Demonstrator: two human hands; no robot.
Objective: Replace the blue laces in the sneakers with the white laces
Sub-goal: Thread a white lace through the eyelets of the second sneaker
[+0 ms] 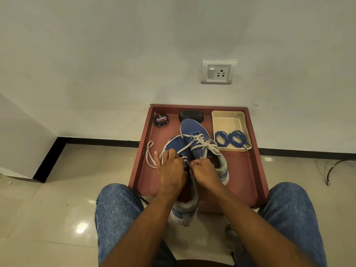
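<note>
Near sneaker (178, 149), one, under both my hands: light, soft knit upper.

White lace (149, 158), one here, limp and flat; best pinched near its tip. My left hand (170, 170) and right hand (205, 170) are each closed, pinching it at the eyelets.

Far sneaker (194, 130), one, just beyond my right hand, tied in white.

Blue laces (230, 138), two coils, in the cream tray (228, 120) beyond, right.
</note>
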